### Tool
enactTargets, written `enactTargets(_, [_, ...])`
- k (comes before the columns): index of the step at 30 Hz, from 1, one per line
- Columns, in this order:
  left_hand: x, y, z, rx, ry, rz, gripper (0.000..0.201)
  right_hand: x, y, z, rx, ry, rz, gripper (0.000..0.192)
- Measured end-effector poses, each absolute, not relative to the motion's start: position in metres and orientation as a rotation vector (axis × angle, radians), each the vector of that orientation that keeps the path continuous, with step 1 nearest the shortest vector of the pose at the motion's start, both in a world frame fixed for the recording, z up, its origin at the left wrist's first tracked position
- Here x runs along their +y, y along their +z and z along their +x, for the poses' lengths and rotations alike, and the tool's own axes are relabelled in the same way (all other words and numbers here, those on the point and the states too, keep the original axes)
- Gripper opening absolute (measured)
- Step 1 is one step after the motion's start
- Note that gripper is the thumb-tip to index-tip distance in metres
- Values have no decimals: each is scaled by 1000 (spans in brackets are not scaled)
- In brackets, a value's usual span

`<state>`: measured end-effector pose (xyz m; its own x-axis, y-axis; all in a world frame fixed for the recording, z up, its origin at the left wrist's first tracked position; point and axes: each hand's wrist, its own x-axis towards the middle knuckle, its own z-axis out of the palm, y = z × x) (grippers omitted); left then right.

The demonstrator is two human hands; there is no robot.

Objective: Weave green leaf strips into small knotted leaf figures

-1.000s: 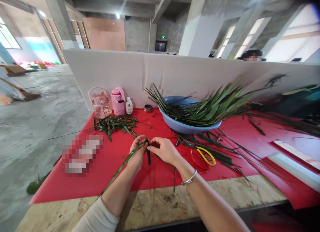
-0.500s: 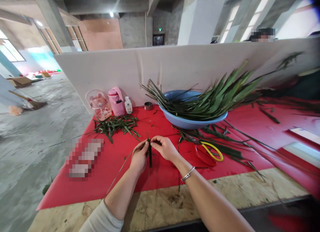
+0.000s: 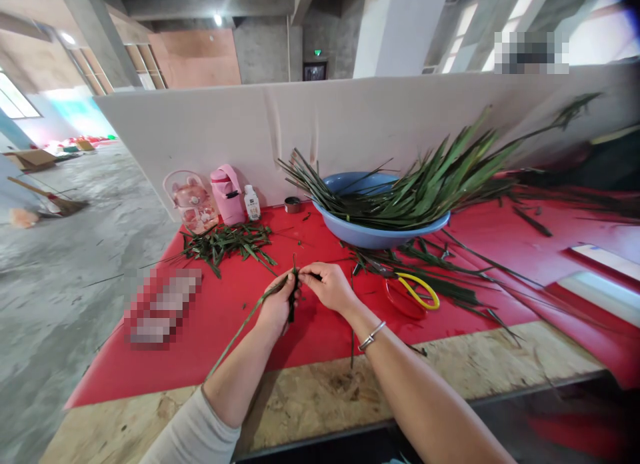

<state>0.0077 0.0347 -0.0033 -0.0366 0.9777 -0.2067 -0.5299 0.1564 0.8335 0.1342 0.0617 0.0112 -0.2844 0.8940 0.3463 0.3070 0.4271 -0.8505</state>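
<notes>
Both hands met above the red table cover [image 3: 200, 344], near its front edge. The left hand [image 3: 277, 309] was pinched on a long green leaf strip [image 3: 245, 324], which ran from the fingertips down and to the left along the forearm; its lower end was lost against the sleeve and could not be followed. The right hand [image 3: 327, 287] was closed by thumb and forefinger on the same piece at the point where the hands touched. A short dark folded part of the leaf [image 3: 292, 297] stood nearly upright between the two hands; how it was folded or knotted could not be made out, as the fingers covered the joint. A silver bracelet [image 3: 373, 335] sat on the right wrist.

Behind the hands a blue basin [image 3: 373, 236] stood on the cover, loaded with long green leaves [image 3: 430, 191] whose tips overhung the rim to both sides. The right-hand tips were blurred at the frame edge. Loose leaves lay on the cover just in front of the basin, partly over red and yellow scissors [image 3: 413, 294]; the blades were hidden under the leaves.

To the left, a heap of cut leaf scraps [image 3: 227, 241] lay near a clear pink bottle [image 3: 193, 201], a pink flask [image 3: 227, 194] and a small white bottle [image 3: 251, 203], all against a white partition [image 3: 200, 131]. A small round tin [image 3: 293, 205] stood beside the basin. One patch on the cover was pixelated and unreadable.
</notes>
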Motion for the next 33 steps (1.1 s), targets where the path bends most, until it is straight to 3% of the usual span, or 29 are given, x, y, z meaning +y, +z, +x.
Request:
enactTargets(3, [34,-3,9,935,1367,669,37,60,12,132,-1756,841,-1060,17])
enactTargets(10, [31,-3,9,944,1384,655,36,63,7,129,-1571,1191,-1050,19])
enactTargets(21, [34,-3,6,905,1317,573,39,68,-1,131,-1492,1309,-965,20])
enactTargets(27, [34,2,7,908,1323,542,44,67,2,132,-1481,1281,-998,21])
enactTargets(33, [32,4,2,1301,1245,786,42,72,4,134,-1261,1158,-1139,22])
